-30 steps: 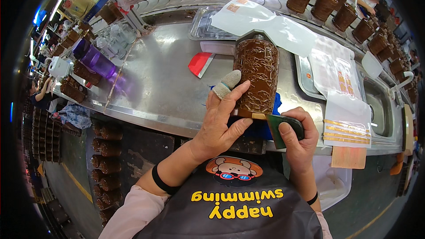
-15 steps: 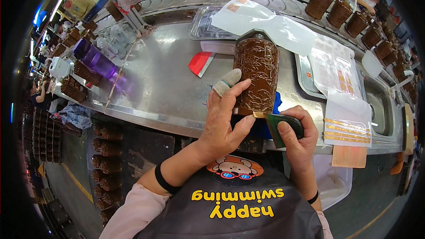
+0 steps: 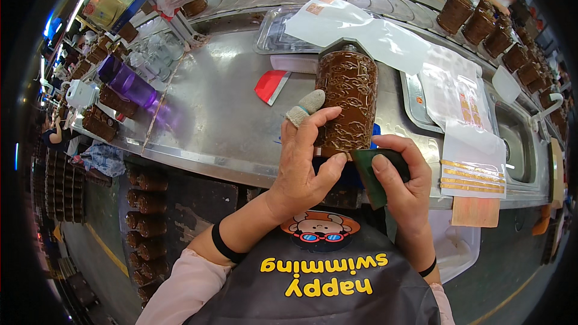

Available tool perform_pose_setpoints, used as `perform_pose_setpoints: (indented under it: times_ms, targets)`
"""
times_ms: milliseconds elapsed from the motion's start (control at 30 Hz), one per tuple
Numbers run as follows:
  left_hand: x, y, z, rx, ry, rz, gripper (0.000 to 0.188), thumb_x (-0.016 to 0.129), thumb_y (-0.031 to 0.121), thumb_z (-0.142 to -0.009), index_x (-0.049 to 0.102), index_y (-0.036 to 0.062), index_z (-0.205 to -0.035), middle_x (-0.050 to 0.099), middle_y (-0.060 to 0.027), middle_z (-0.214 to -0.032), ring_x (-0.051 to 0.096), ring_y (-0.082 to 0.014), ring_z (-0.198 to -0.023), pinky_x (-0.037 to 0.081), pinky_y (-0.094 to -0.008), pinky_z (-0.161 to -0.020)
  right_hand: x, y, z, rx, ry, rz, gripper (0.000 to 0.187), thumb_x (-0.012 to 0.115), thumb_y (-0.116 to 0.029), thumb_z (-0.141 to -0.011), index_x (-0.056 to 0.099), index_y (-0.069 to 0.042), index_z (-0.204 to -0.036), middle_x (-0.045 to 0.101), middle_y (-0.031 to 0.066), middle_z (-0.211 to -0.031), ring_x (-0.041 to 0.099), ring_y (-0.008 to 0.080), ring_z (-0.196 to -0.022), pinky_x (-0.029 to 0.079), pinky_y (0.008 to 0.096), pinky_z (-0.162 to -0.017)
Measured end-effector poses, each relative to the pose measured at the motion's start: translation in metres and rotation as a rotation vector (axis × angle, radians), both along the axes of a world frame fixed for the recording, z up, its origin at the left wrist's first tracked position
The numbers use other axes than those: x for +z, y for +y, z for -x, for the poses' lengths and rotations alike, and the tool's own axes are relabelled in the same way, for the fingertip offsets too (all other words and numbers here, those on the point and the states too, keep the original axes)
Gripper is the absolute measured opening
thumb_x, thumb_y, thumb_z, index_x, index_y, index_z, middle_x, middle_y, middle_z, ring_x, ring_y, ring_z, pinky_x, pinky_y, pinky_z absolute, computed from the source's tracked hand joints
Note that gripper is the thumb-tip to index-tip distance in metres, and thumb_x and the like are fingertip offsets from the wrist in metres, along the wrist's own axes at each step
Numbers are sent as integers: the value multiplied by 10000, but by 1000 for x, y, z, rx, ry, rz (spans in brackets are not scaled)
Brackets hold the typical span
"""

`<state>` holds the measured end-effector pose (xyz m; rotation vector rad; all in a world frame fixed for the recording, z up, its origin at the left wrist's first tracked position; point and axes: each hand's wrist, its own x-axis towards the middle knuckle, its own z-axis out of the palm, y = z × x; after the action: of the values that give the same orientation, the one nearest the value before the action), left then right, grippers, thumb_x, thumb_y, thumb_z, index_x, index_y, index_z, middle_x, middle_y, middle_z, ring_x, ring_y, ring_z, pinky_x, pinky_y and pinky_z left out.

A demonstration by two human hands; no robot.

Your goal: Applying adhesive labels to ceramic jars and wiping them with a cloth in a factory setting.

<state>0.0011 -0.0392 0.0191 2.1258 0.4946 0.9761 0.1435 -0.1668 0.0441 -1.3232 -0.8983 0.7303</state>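
Observation:
A brown, embossed jar (image 3: 347, 99) lies on its side on the metal bench, its base toward me and a dark angular piece at its far end. My left hand (image 3: 307, 159) steadies it: the fingers rest along its left side and the thumb presses at the base rim. One finger wears a grey knitted cover (image 3: 311, 102). In my right hand (image 3: 402, 174) is a dark green flat scraper (image 3: 372, 174), its edge against the base rim beside the left thumb. Something blue (image 3: 376, 132) shows partly behind the jar.
A red and white packet (image 3: 272, 87) and a clear tray (image 3: 280, 30) lie on the bench (image 3: 223, 96). White sheets reach rightward; one carries gold strips (image 3: 472, 179). A sink (image 3: 516, 144) is at right, a purple bottle (image 3: 129, 83) at left. Brown jars (image 3: 456, 13) line the conveyor.
My right hand has shifted slightly left and up with the scraper. The gold strip end that stuck out by the left thumb no longer shows. Jars on the conveyor have moved along.

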Motion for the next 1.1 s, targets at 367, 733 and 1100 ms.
perform_pose_setpoints:
  times_ms: [367, 733, 1100]
  targets:
    - [-7, -3, 0, 11, -14, 136, 402, 691, 232, -889, 496, 38, -1182, 395, -207, -1405, 425, -302, -1216, 315, -380, -1061, -5, 0, 1, 22, 155, -41, 222, 630, -85, -937, 608, -3, -1141, 643, 18, -988, 571, 58, -880, 459, 203, -779]
    - [2, -11, 2, 128, 58, -360, 300, 735, 343, -823, 597, 84, -887, 472, -256, -1356, 377, -418, -1197, 243, -510, -1044, -15, -13, -9, -103, 153, -86, 225, 643, -107, -941, 596, -6, -1137, 650, 25, -936, 583, 51, -813, 474, 191, -707]
    - [27, -22, -9, 246, 167, -460, 175, 711, 149, -722, 565, 65, -769, 507, -261, -1284, 402, -431, -1199, 267, -537, -1015, -28, -19, -16, -70, 121, -70, 196, 636, -78, -933, 609, -10, -1115, 621, 16, -956, 577, 56, -802, 471, 197, -699]
